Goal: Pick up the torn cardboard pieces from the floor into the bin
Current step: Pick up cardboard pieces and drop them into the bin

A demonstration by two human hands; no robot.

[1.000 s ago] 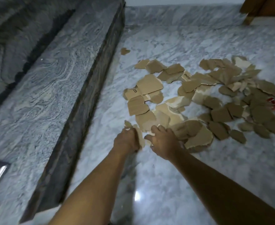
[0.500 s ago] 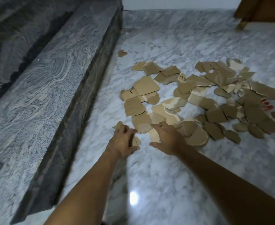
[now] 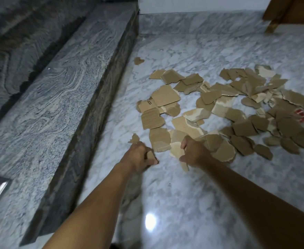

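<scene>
**Gathering the near edge of the scatter, a piece in each hand**

I am looking down at a marble floor [image 3: 183, 203], with a long grey stone ledge [image 3: 57, 105] running away to the left of the left hand. The torn cardboard pieces [image 3: 237, 114] are lying in a broad spread ahead of both hands and well out to the right of the right hand, many of them overlapping.

The left hand [image 3: 138, 159] is curling its fingers round a small scrap [image 3: 150, 155]. The right hand [image 3: 194, 151], just beside it, is closing on a pale piece [image 3: 183, 165] whose corner is poking out below the fist. A jagged bit [image 3: 134, 138] is lying just beyond the left knuckles, and a lone scrap [image 3: 138, 60] is sitting far ahead, near the ledge.

I am reading this as the picking-up step, early on, since most of the pile is untouched. No bin is showing, so I am expecting the next move to call for lifting both handfuls clear without dropping them and turning to find it.
</scene>
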